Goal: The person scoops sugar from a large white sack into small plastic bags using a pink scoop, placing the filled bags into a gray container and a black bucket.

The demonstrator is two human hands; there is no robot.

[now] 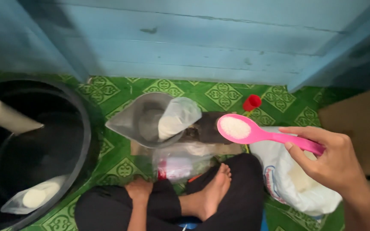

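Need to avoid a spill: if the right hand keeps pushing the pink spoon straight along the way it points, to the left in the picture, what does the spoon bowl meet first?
Probably the clear plastic bag standing in the grey jug. The right hand aims the pink spoon leftward at it, with only dark scales below the gap. Height is unclear; the spoon may pass above.

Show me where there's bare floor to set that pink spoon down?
Bare green floor lies along the blue wall, behind the clear jug and red cap. Around the foot it's crowded: bags, jug, white sack. The right hand holds the pink spoon.
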